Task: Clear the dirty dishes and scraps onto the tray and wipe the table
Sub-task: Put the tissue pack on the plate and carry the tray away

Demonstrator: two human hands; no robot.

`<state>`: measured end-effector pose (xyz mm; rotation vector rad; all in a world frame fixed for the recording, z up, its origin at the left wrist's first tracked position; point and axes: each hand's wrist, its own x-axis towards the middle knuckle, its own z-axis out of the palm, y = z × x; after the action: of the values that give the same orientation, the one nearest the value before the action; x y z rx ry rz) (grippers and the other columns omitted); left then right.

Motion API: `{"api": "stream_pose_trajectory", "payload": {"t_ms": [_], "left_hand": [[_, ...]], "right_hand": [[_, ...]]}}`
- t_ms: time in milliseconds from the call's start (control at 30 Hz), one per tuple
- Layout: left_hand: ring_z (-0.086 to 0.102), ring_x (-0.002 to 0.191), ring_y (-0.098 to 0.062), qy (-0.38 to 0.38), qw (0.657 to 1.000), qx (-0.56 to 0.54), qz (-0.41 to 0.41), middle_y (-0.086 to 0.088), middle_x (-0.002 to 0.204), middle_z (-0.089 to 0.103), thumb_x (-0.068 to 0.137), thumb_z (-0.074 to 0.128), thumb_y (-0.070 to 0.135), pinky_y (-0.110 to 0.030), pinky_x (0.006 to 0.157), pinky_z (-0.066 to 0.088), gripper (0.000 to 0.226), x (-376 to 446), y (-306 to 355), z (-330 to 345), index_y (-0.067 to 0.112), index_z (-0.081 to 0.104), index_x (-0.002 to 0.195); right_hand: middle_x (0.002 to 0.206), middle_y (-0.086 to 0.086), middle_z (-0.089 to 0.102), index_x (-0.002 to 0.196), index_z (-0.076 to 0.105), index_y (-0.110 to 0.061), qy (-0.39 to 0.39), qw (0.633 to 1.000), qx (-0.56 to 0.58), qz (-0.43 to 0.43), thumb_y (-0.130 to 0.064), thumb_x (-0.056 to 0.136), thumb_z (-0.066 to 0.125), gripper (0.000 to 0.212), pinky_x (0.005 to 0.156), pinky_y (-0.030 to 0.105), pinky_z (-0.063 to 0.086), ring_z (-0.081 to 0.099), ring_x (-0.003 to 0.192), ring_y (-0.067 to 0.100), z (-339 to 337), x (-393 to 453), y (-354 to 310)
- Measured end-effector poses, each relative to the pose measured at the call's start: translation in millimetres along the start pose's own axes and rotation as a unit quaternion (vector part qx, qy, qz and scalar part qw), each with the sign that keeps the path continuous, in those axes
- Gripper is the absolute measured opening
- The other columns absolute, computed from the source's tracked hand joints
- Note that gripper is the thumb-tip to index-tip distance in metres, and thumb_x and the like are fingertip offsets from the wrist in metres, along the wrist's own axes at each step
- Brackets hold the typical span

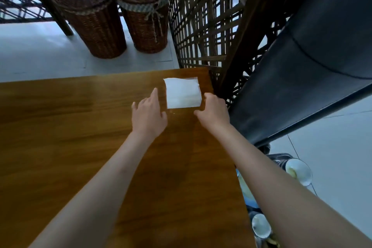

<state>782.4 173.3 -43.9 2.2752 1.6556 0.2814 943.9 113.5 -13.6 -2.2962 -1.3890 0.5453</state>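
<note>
A glossy, brown wood-grain counter is filling the lower left of the view, w/ light glaring off its far side. A white, folded square paper napkin is lying flat near the counter's far right corner. The left hand is hovering just left of the napkin, fingers straight & spread, holding nothing. The right hand is sitting at the napkin's right edge, fingers curled; can't tell if it's gripping the napkin or just touching it.

Beyond the counter, a pale grey tiled floor is carrying two tall brown lidded wicker baskets, side by side. A dark lattice screen of crossed wooden slats is standing behind the counter's corner, & a big dark curved panel is sweeping down at right. Below the counter's right edge, white bowls w/ scraps are resting on a dark tray, partly hidden by the right forearm.
</note>
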Motion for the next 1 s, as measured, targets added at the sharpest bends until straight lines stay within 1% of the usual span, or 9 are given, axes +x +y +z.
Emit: {"api": "stream_pose_trajectory", "payload": {"t_ms": [67, 133, 300, 400, 500, 600, 667, 833, 1000], "left_hand": [[0.046, 0.127, -0.025, -0.018, 1.0, -0.015, 0.006, -0.006, 0.133, 0.053, 0.086, 0.061, 0.022, -0.05, 0.112, 0.019, 0.077, 12.9, -0.4, 1.1, 0.014, 0.016, 0.147], [0.048, 0.125, -0.025, -0.032, 0.999, -0.034, 0.015, -0.006, 0.13, 0.056, 0.086, 0.063, 0.021, -0.051, 0.112, 0.018, 0.077, 21.4, 0.1, 3.5, 0.014, 0.017, 0.147], [0.053, 0.12, -0.025, -0.038, 0.998, -0.055, 0.011, -0.003, 0.126, 0.06, 0.086, 0.064, 0.019, -0.051, 0.112, 0.016, 0.069, 31.0, 8.6, 6.7, 0.014, 0.028, 0.144], [0.058, 0.109, -0.027, -0.017, 0.994, -0.105, -0.028, -0.004, 0.114, 0.063, 0.086, 0.063, 0.013, -0.052, 0.107, 0.032, 0.048, 26.4, 16.6, 7.2, 0.013, 0.047, 0.131], [0.058, 0.097, -0.021, -0.009, 0.984, -0.166, -0.064, -0.002, 0.104, 0.062, 0.085, 0.063, 0.008, -0.035, 0.088, 0.049, 0.035, 14.1, 20.2, 7.1, 0.014, 0.055, 0.118], [0.052, 0.089, -0.008, 0.009, 0.978, -0.194, -0.074, 0.006, 0.103, 0.059, 0.084, 0.064, 0.005, -0.01, 0.061, 0.036, 0.039, -10.4, 25.3, 9.0, 0.014, 0.055, 0.121], [0.052, 0.089, -0.007, 0.016, 0.977, -0.2, -0.072, 0.005, 0.109, 0.061, 0.085, 0.064, 0.006, -0.006, 0.053, 0.031, 0.044, -32.2, 31.5, 12.6, 0.012, 0.053, 0.127], [0.045, 0.096, -0.001, 0.036, 0.971, -0.219, -0.085, -0.002, 0.121, 0.061, 0.086, 0.062, 0.005, 0.003, 0.054, 0.035, 0.051, -86.4, 56.9, 24.2, 0.01, 0.048, 0.134], [0.05, 0.092, 0.004, 0.069, 0.963, -0.25, -0.067, 0.006, 0.115, 0.064, 0.083, 0.067, 0.005, 0.008, 0.057, 0.032, 0.05, -144.8, 102.6, 35.4, 0.018, 0.053, 0.129]], "right_hand": [[0.101, 0.005, 0.063, 0.106, 0.058, -0.01, -0.009, 1.0, 0.001, 0.02, -0.013, 0.081, 0.069, 0.028, 0.066, 0.034, 0.054, 0.062, 0.091, 0.023, 6.9, 13.0, -1.3], [0.103, 0.005, 0.063, 0.107, 0.058, -0.01, -0.005, 0.999, 0.009, 0.034, -0.013, 0.08, 0.071, 0.031, 0.07, 0.035, 0.056, 0.062, 0.093, 0.023, 12.7, 21.2, -0.6], [0.099, 0.003, 0.064, 0.103, 0.062, -0.011, 0.01, 0.998, 0.037, 0.049, -0.01, 0.08, 0.07, 0.024, 0.052, 0.016, 0.04, 0.062, 0.089, 0.018, 25.4, 29.3, 2.3], [0.099, 0.001, 0.065, 0.101, 0.062, -0.012, 0.029, 0.996, 0.064, 0.057, -0.01, 0.079, 0.07, 0.023, 0.049, 0.011, 0.033, 0.06, 0.086, 0.015, 29.6, 28.2, 0.9], [0.096, -0.002, 0.062, 0.1, 0.062, -0.012, 0.056, 0.993, 0.088, 0.049, -0.011, 0.08, 0.07, 0.022, 0.049, 0.01, 0.03, 0.055, 0.082, 0.01, 30.6, 15.9, 0.3], [0.091, -0.007, 0.058, 0.098, 0.062, -0.013, 0.072, 0.992, 0.101, 0.037, -0.011, 0.08, 0.069, 0.02, 0.051, 0.009, 0.031, 0.05, 0.079, 0.005, 28.6, -8.1, 4.7], [0.095, -0.003, 0.063, 0.098, 0.062, -0.013, 0.07, 0.992, 0.105, 0.028, -0.009, 0.079, 0.067, 0.019, 0.058, 0.013, 0.039, 0.057, 0.085, 0.01, 25.4, -26.9, 12.2], [0.102, 0.003, 0.066, 0.103, 0.063, -0.012, 0.047, 0.994, 0.095, 0.029, -0.01, 0.079, 0.062, 0.024, 0.08, 0.033, 0.05, 0.06, 0.093, 0.019, 10.2, -75.0, 42.3], [0.094, 0.003, 0.066, 0.095, 0.063, -0.012, 0.065, 0.99, 0.121, 0.014, -0.01, 0.077, 0.063, 0.018, 0.068, 0.024, 0.043, 0.058, 0.082, 0.016, -17.8, -126.9, 89.2]]}}
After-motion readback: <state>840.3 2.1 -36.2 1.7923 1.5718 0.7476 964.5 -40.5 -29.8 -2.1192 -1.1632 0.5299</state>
